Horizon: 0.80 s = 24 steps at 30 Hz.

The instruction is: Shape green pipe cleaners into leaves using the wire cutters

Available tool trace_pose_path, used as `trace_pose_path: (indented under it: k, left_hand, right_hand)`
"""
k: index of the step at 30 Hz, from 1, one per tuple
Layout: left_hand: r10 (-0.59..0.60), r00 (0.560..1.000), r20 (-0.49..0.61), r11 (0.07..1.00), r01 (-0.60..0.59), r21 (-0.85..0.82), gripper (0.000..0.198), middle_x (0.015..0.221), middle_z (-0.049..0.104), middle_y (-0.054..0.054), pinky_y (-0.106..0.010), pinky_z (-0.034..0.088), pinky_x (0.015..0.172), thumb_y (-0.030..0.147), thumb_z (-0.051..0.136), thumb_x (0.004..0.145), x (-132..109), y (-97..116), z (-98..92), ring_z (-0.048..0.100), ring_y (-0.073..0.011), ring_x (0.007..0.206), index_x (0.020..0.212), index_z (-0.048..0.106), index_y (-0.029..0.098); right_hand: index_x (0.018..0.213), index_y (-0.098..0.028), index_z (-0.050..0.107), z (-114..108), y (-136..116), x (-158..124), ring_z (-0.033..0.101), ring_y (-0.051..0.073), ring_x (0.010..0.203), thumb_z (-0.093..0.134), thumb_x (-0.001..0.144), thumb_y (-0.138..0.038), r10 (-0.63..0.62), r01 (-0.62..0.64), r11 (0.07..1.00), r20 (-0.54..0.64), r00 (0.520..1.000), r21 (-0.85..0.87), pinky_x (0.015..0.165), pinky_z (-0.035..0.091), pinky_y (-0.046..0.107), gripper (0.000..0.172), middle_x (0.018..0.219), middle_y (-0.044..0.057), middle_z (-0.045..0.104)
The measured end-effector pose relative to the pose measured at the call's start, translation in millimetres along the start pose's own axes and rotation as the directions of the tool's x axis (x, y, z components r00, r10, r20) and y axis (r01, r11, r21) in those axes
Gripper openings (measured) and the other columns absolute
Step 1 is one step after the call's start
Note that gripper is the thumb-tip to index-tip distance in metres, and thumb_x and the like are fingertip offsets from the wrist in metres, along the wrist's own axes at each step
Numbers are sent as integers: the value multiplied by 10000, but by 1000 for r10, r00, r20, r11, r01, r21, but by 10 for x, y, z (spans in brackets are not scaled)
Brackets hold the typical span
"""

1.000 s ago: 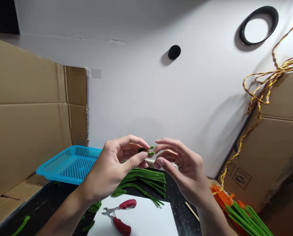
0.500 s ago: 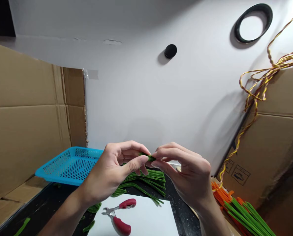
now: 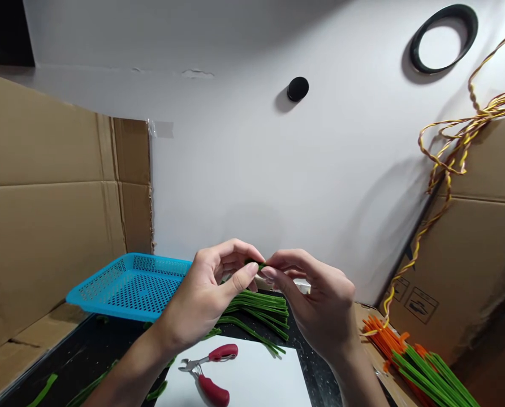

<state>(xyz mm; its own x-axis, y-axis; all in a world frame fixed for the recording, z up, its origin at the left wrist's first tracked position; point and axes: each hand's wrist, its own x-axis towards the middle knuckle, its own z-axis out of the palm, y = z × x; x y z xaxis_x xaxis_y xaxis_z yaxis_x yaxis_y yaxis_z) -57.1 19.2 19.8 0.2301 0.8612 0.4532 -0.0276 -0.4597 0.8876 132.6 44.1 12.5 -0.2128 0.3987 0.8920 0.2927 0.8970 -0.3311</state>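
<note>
My left hand (image 3: 218, 282) and my right hand (image 3: 309, 285) meet above the work surface, fingertips nearly touching. Thumb and forefinger of each pinch a short, dark green piece of pipe cleaner (image 3: 254, 263), mostly covered by the fingers. Behind and below them lies a bundle of long green pipe cleaners (image 3: 264, 308). Red-handled nippers (image 3: 212, 367) rest with their handles spread on a white sheet (image 3: 260, 379) beneath my hands.
A blue perforated basket (image 3: 137, 288) stands at the left, near a cardboard panel (image 3: 48, 147). Orange pipe cleaners (image 3: 383, 339) and green stems (image 3: 434, 373) lie at the lower right. Twisted yellow-brown wire (image 3: 451, 147) hangs before the right cardboard box (image 3: 485, 226).
Both hands stay pinched on the green piece. My right hand's fingers have curled in closer to the left fingertips, leaving less of the piece showing. The view has shifted slightly.
</note>
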Motion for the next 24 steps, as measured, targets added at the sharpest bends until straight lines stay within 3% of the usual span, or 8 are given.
trace_pose_path:
  k: [9,15,24]
  left_hand:
    - [21,998,-57,996,-16,91,237,758,701,-11,-291,496,730,406,742,962,20,6,-4,659,-160,745,1015,713,178]
    - [25,996,-88,969,-3,246,168,837,755,-29,-305,491,751,355,716,964,47,-2,-31,669,-176,806,943,739,190]
    - [35,995,-98,961,-6,276,178,832,738,-7,-289,478,754,372,754,935,52,-13,-23,651,-165,815,887,742,201]
  right_hand:
    - [910,-233,738,-29,67,-5,681,97,639,754,936,-160,6,-8,998,28,1000,70,636,608,219,80,782,-42,749]
    - [929,-241,768,-95,117,0,680,113,635,769,930,-210,83,-93,995,183,980,43,582,572,227,31,788,-25,767]
    - [913,-235,755,-62,127,-25,661,105,595,729,962,-214,53,-58,998,133,990,35,558,543,234,59,720,-35,731]
